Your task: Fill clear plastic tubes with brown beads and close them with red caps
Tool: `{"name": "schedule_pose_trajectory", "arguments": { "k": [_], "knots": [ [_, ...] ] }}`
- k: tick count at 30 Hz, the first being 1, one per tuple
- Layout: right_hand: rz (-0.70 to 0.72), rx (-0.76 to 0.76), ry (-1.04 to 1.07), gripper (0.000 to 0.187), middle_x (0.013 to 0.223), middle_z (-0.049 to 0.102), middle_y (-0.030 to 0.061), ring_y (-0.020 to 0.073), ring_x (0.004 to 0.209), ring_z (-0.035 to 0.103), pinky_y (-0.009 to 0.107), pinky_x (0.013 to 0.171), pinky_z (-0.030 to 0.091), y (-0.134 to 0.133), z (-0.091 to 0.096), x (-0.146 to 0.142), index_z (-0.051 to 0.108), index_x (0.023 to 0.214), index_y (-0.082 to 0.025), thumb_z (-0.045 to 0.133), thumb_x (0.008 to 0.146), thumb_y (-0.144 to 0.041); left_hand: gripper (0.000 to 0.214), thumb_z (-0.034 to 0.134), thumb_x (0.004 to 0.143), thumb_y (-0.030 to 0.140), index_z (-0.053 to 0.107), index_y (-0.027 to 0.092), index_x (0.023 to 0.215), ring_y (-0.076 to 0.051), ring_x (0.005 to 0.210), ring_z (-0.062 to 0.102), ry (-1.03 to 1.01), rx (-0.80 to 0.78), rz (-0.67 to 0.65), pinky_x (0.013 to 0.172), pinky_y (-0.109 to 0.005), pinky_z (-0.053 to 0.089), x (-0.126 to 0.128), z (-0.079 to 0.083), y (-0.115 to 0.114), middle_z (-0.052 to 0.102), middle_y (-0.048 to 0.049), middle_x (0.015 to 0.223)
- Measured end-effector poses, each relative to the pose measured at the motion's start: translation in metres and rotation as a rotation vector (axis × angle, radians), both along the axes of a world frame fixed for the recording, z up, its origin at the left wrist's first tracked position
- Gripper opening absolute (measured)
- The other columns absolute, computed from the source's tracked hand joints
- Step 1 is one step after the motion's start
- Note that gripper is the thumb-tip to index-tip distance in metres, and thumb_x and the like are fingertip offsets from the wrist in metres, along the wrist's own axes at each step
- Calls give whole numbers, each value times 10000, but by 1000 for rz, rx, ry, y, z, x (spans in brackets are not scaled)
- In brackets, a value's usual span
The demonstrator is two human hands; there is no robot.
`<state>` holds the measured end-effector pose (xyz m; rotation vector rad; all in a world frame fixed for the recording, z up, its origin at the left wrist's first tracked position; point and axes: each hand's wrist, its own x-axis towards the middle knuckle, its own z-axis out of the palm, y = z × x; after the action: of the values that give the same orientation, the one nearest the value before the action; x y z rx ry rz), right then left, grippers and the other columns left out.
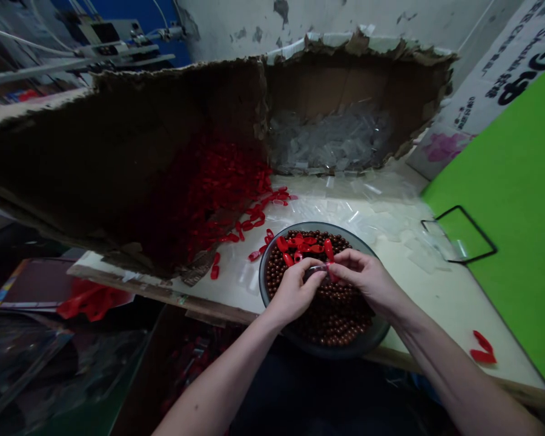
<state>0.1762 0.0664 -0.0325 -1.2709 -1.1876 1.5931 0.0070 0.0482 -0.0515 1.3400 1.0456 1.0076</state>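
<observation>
Red plastic pieces (pixel 300 244) atop brown beads (pixel 331 321), grey bowl (pixel 381 332), desk (pixel 436 327) | left hand (pixel 295 292), right hand (pixel 361 280): fingers (pixel 340 261) clamped on clear piece (pixel 317 271) | risk: slipped pinch, knocked rim, spilled beads

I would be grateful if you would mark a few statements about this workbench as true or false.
1. The left hand and right hand meet above a round grey bowl of glossy brown beads. True.
2. The torn brown cardboard box holds only clear plastic pieces. False: red plastic pieces fill its left side, and clear plastic pieces its right.
3. Two red plastic pieces lie on the pale tabletop, apart from the bowl. True.
4. The bright green board lies left of the bowl. False: it lies to the right.
</observation>
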Motion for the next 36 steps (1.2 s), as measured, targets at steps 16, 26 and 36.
{"name": "schedule_pose_trajectory", "arguments": {
  "k": [16,26,36],
  "knots": [
    [-20,109,69,346,485,462,-72,66,416,368,191,411,284,27,30,-5,670,943,-185,621,817,-503,239,644,795,349,596,128,872,-43,418,440,-285,-281,-244,413,-168,303,-1,1,-3,597,15,595],
    [-98,135,49,465,484,370,-64,89,449,324,238,465,281,14,0,-41,672,858,-166,507,839,-600,292,616,809,427,518,158,866,-52,416,442,-223,-225,-247,414,-171,307,0,6,-3,625,4,633],
    [-235,198,47,630,475,342,-53,108,445,302,264,472,277,10,2,-48,679,845,-180,383,822,-735,282,635,799,418,517,167,853,-40,409,425,-268,-267,-241,404,-162,261,-2,5,-2,612,24,604]
  ]
}}
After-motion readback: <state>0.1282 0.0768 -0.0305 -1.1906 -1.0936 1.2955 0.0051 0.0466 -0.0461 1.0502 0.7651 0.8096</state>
